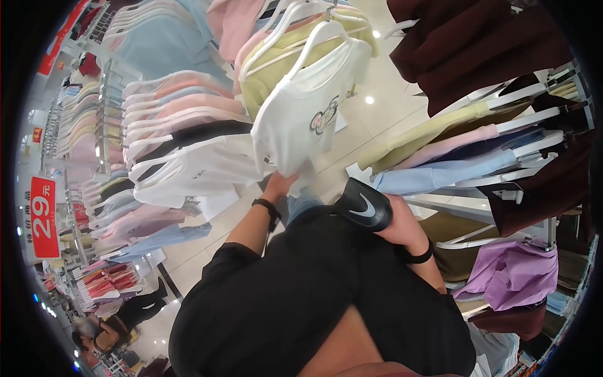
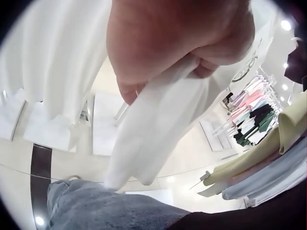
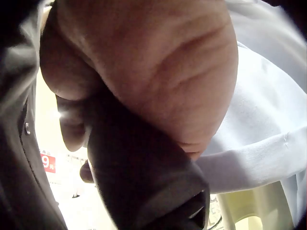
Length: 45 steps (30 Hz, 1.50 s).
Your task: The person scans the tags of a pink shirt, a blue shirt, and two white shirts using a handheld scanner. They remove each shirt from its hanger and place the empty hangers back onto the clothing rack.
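Observation:
A white T-shirt (image 1: 289,129) with a small printed motif hangs on a white hanger (image 1: 314,41) in front of a yellow-green top (image 1: 260,91). My left hand (image 1: 279,186) pinches its lower hem; in the left wrist view the white cloth (image 2: 153,129) is drawn into folds below the fingers. My right hand (image 1: 407,223) grips a black item (image 1: 361,206) with a pale swoosh mark, close to my black clothing. The right wrist view shows the item's dark, smooth side (image 3: 139,167) under the palm, with most of the fingers hidden.
On the left, a rail bears several pastel and white tops (image 1: 188,103). To the right hang a light blue garment (image 1: 446,173), dark red garments (image 1: 477,50) and a purple one (image 1: 512,273). A red price sign (image 1: 44,217) stands far left, near a person (image 1: 119,323) lower down.

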Motion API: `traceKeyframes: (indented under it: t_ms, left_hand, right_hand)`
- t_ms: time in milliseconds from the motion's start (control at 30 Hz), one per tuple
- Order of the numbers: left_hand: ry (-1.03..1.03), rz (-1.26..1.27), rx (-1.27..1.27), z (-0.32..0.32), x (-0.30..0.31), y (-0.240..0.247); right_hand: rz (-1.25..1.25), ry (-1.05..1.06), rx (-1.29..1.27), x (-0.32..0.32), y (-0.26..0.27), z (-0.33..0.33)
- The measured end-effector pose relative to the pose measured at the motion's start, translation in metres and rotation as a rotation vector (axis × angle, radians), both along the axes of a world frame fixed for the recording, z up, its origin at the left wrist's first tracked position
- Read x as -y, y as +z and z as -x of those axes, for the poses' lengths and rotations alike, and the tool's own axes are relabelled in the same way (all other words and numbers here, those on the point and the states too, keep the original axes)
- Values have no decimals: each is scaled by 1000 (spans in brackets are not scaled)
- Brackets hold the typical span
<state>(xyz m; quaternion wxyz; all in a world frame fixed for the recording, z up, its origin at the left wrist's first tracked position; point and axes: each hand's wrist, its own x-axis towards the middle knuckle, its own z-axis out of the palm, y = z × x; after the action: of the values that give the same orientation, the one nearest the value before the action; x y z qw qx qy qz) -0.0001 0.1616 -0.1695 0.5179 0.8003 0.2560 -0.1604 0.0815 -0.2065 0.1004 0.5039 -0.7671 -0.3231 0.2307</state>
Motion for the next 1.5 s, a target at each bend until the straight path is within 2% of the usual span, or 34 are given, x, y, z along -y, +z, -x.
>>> traceKeyframes:
  t_ms: [100, 200, 233, 333, 367, 467, 500, 600, 667, 733, 833, 933, 1033, 1100, 1133, 1200, 1300, 1400, 1433, 1500]
  left_hand:
    - [298, 122, 76, 14, 7, -36]
    - [348, 101, 148, 20, -12, -46]
    - [476, 170, 174, 17, -4, -13]
    - [458, 187, 292, 16, 12, 38]
    - [331, 158, 385, 15, 22, 67]
    - [-52, -152, -208, 7, -1, 88]
    - [45, -176, -252, 8, -12, 45]
    - [228, 137, 39, 10, -9, 43]
    - [274, 180, 75, 7, -10, 43]
    - [376, 242, 123, 0, 2, 70]
    - [496, 731, 114, -13, 15, 122]
    - [70, 651, 160, -24, 18, 145]
    - [-72, 318, -82, -46, 7, 123]
    - [-32, 422, -57, -46, 10, 118]
    - [-13, 474, -46, -48, 16, 131]
    - [162, 802, -31, -47, 32, 166]
    - [181, 960, 22, -48, 39, 180]
    - [137, 1139, 94, -51, 50, 199]
    - [128, 1170, 123, -52, 52, 201]
    - [112, 1231, 176, -54, 55, 204]
  right_hand:
    - [21, -19, -46, -1, 0, -2]
    - [28, -22, -62, -2, 2, -2]
    - [18, -23, -50, -2, 0, -3]
    - [-7, -28, -49, -1, -2, -2]
    - [-13, -29, -68, -1, 1, -3]
    - [-34, -34, -90, 0, 7, -2]
    - [-42, -38, -87, 1, 7, -2]
    - [-19, -33, -100, 4, 5, -2]
    - [9, -28, -123, 6, 4, -2]
    - [35, -29, -149, 6, 1, -1]
    - [8, -44, -216, 4, -11, -1]
    - [-46, -77, -197, 1, -18, 1]
    - [-20, -48, -249, 2, -17, -4]
    - [24, -37, -241, 1, -14, -6]
    - [21, -33, -251, 2, -18, -7]
    - [16, -25, -267, 5, -32, -9]
    - [24, 60, -284, 7, -56, -21]
    - [-119, 58, -335, 4, -90, -25]
    - [32, 72, -368, 6, -91, -29]
    - [34, 83, -467, 2, -97, -35]
